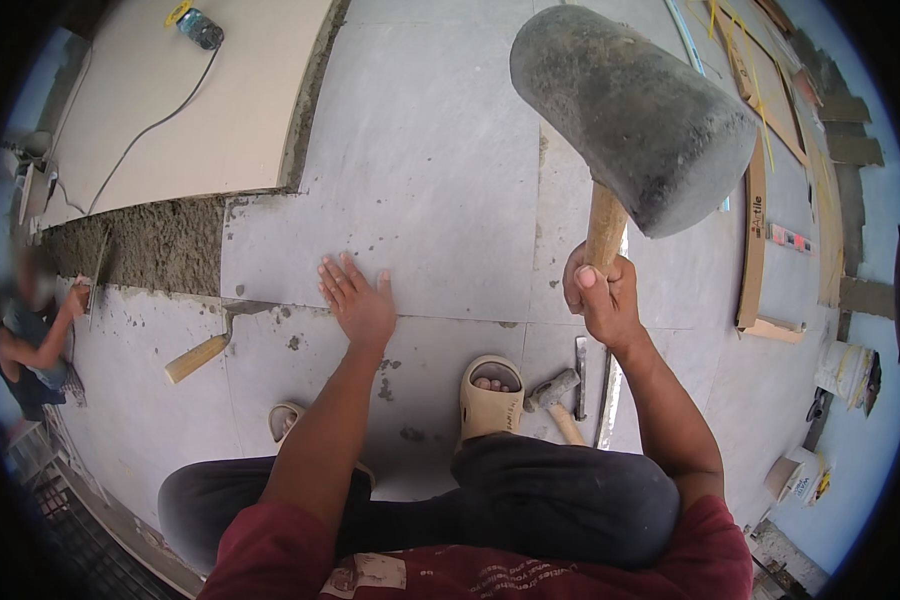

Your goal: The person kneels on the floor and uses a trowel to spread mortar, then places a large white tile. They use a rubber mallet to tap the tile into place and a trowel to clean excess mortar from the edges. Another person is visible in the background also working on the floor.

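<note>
Two white buckets (845, 372) sit at right, near a long cardboard strip (754, 240). A co-worker (42, 352) is far left.

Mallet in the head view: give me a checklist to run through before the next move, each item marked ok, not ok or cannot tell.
1. Grip on the mallet: ok; the right hand is closed around its wooden handle.
2. Left hand away from the mallet head: ok; it lies spread on the grey tiles, to the mallet's left.
3. Floor beside the right sandal free of tools: not ok; a hammer lies next to it.
4. Trowel off the tiles: not ok; it lies left of the left hand.
5. Tiles level: cannot tell from this view.
</note>
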Available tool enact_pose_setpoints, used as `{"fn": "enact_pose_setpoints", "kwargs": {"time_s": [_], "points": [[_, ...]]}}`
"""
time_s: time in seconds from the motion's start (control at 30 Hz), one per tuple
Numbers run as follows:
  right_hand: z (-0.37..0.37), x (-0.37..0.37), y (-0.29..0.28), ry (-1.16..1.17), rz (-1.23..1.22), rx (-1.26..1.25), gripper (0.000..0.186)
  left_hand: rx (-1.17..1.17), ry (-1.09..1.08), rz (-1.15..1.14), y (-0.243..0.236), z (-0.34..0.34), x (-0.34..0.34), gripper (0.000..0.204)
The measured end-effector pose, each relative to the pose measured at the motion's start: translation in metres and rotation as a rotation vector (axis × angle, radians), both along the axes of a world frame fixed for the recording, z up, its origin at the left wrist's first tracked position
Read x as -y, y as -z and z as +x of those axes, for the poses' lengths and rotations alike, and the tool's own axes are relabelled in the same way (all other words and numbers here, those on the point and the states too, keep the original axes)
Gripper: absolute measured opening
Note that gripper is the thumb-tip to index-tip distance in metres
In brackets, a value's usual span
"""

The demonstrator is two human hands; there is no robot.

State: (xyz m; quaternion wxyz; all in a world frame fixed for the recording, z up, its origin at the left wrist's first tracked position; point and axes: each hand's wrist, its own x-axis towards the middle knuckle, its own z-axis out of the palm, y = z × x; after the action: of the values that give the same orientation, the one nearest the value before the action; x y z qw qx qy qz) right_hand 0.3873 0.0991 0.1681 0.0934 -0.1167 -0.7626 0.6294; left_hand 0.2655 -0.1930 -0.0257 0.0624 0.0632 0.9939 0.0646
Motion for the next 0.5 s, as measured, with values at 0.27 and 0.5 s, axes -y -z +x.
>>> {"fn": "enact_pose_setpoints", "kwargs": {"time_s": [0.27, 0.5], "points": [[-0.001, -0.008, 0.036, -0.135, 0.254, 0.577, 0.055, -0.062, 0.046, 0.079, 0.006, 0.005, 0.0, 0.08], [0.006, 0.016, 0.08, -0.166, 0.356, -0.049, 0.048, -0.029, 0.044, 0.153, -0.003, 0.006, -0.003, 0.081]]}}
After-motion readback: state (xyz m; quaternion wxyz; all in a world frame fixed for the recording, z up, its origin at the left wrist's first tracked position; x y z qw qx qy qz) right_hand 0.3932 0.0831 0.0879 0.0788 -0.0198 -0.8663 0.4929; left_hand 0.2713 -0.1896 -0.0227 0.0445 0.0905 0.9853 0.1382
